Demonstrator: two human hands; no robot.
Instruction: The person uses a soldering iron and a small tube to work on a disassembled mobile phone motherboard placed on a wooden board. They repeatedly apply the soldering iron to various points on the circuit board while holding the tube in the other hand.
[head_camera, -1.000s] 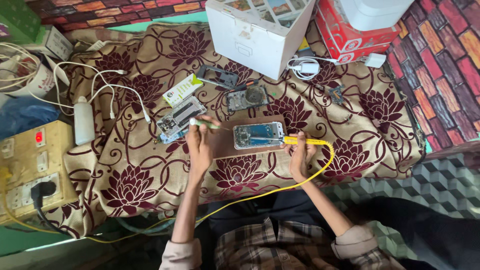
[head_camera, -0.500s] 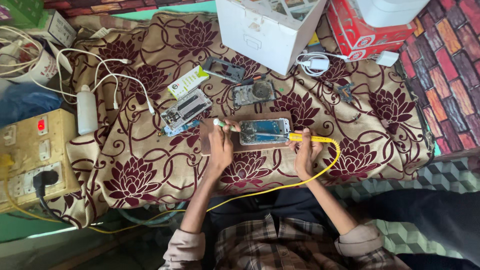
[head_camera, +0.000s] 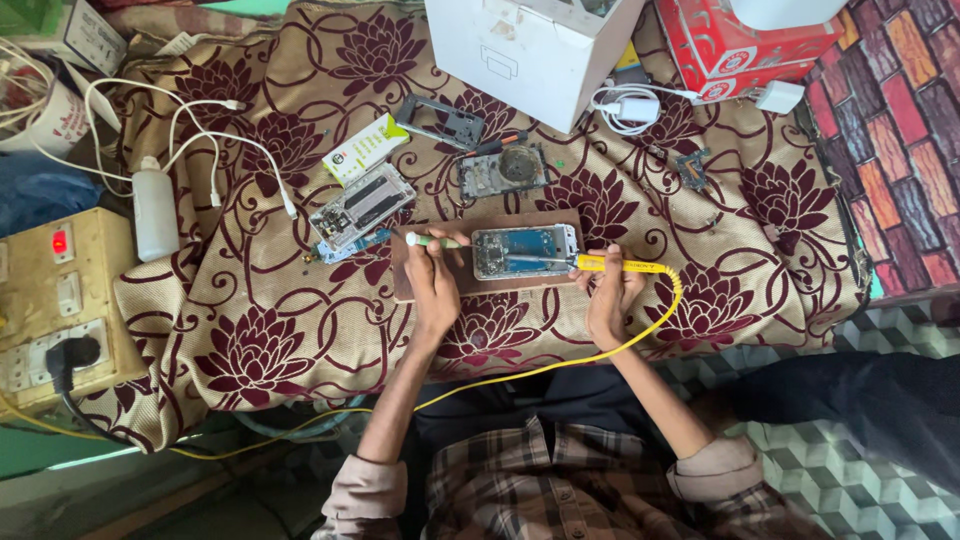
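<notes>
Socket box (head_camera: 60, 310): far left, red lamp lit, black plug in.
Bottle (head_camera: 155, 212): white, lying beside the box.
Spare parts (head_camera: 362, 205): an opened phone body and a frame, left of the work.
Left hand (head_camera: 437, 285): gripping a green-handled tool (head_camera: 432, 240), tip pointing away from the phone.
Phone (head_camera: 523, 251): opened, on a brown board (head_camera: 420, 290), between both hands.
Right hand (head_camera: 610, 295): gripping a yellow iron (head_camera: 618, 265), tip at the phone's right edge.
Progress: phone already open with insides bare; work on it under way, reassembly not done.

Bright, even daylight, sharp all over.
Soft shadows only, no glare; the red indicator lamp (head_camera: 59, 241) glows, and edges bend slightly from the wide lens.
</notes>
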